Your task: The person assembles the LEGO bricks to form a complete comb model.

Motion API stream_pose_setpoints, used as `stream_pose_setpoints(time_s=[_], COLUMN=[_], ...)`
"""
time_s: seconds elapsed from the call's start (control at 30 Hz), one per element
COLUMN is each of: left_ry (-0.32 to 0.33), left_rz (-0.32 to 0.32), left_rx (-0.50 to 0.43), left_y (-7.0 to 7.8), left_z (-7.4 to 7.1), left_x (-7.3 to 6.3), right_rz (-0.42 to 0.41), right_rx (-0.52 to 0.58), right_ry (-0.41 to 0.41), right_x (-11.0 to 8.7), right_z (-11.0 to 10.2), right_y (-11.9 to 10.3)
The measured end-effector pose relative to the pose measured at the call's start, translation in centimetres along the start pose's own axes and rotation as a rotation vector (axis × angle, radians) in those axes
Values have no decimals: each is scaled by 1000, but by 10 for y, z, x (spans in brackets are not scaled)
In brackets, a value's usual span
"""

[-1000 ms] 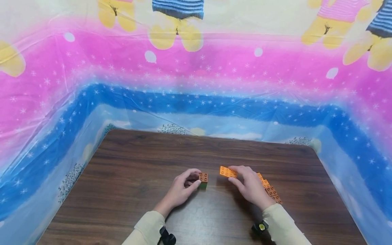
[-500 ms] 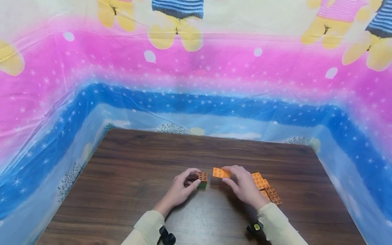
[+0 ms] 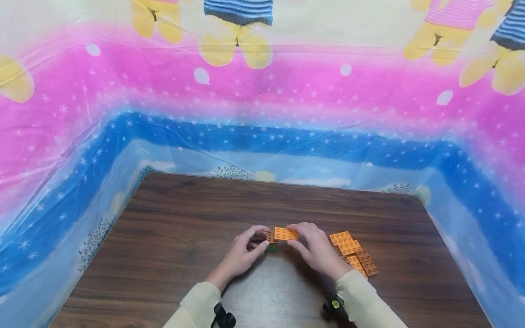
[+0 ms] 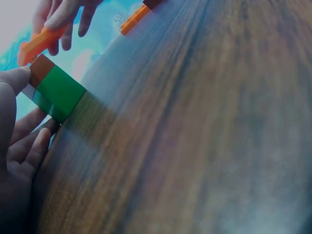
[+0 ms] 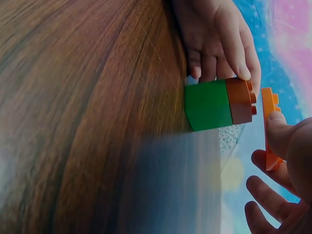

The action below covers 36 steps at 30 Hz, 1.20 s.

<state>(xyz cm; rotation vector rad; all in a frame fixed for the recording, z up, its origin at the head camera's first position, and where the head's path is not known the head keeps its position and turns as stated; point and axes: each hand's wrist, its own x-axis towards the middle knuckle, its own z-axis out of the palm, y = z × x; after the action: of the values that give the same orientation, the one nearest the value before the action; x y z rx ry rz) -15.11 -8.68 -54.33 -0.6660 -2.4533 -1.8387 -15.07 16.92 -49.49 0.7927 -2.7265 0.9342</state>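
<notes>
A small stack of toy building bricks stands on the table: a green brick (image 5: 208, 106) below and a brown brick (image 5: 240, 101) on top, studs up. My left hand (image 3: 239, 253) holds the stack from its left side, thumb and finger at the brown brick. Between thumb and fingers of my right hand (image 3: 317, 248) is a thin orange brick (image 3: 285, 233), pinched at its right end. The orange brick overlaps the brown one in the head view; the right wrist view shows a narrow gap between it and the brown studs.
Several flat orange bricks (image 3: 349, 247) and brown bricks (image 3: 369, 268) lie together on the dark wood table (image 3: 197, 205), right of my right hand. A printed cloth (image 3: 262, 136) hangs behind the table and along its sides.
My right hand has moved left with the orange brick, from beside the stack to over the brown brick. More of the loose bricks on the right now shows. My left hand has stayed still.
</notes>
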Motion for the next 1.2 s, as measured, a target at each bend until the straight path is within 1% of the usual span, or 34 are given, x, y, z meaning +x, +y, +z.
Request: stream_pose_setpoints(time_s=[0.17, 0.27, 0.43, 0.6, 0.8, 1.2], left_ry=[8, -1, -13, -11, -6, -3], left_rz=[4, 4, 10, 18, 28, 14], left_rx=[1, 4, 13, 24, 24, 43], left_y=[1, 0, -2, -4, -5, -1], left_z=[1, 1, 0, 0, 0, -1], left_x=[0, 0, 1, 1, 0, 0], right_rz=[-18, -21, -22, -35, -33, -25], right_rx=[8, 8, 11, 28, 32, 11], right_ry=[-14, -28, -38, -40, -63, -87], right_x=[4, 6, 8, 8, 10, 13], right_z=[2, 2, 4, 5, 6, 5], right_y=[-4, -5, -5, -5, -5, -10])
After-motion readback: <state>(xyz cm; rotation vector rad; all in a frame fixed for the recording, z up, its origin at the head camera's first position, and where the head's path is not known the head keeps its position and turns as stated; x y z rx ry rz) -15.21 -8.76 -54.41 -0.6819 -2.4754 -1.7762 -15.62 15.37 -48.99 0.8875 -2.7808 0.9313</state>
